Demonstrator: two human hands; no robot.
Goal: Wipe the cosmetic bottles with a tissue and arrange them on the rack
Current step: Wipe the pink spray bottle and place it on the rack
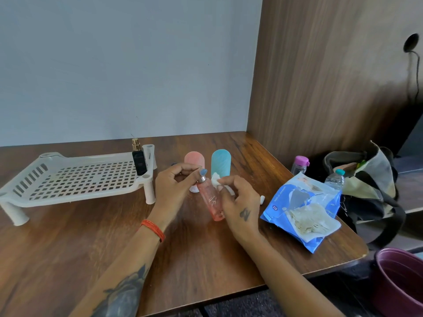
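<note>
My left hand (177, 185) grips the silver neck of a clear pink spray bottle (211, 202), which tilts over the table. My right hand (238, 202) pinches a crumpled white tissue (215, 179) against the bottle's upper side. A pink tube (194, 158) and a blue tube (220, 162) stand upright just behind my hands. The cream slotted rack (75, 179) stands at the left, and a black perfume bottle with a gold cap (139, 160) stands on its right end.
A blue tissue packet (299, 207) with a used tissue on it lies at the right. A small white cap (262, 199) lies beside it. Beyond the table's right edge are two water bottles (300, 165), a bag (366, 179) and a maroon bin (400, 282).
</note>
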